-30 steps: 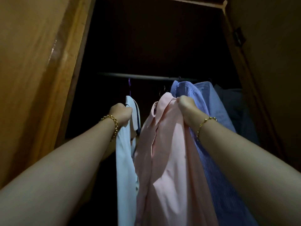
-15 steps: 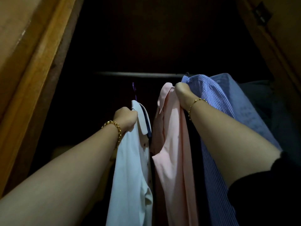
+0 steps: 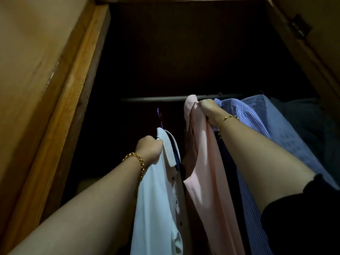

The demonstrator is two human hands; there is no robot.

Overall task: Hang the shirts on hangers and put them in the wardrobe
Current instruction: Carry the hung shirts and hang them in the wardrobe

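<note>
Inside the dark wardrobe, my left hand (image 3: 149,150) grips the shoulder of a white shirt (image 3: 158,203) with dark buttons, on a purple hanger (image 3: 159,116) whose hook sits below the rail (image 3: 156,98). My right hand (image 3: 208,111) grips the collar of a pink shirt (image 3: 204,162), held up at the rail's height; its hanger is hidden. A blue striped shirt (image 3: 242,111) hangs just right of my right hand.
A plain blue shirt (image 3: 281,133) and dark garments (image 3: 309,122) fill the rail's right end. The wooden wardrobe frame (image 3: 70,92) stands at the left, and a door with a hinge (image 3: 299,28) at the upper right. The rail's left stretch is bare.
My right hand has lifted the pink shirt up to the rail and moved it rightward. My left hand with the white shirt has dropped lower and away from the pink one.
</note>
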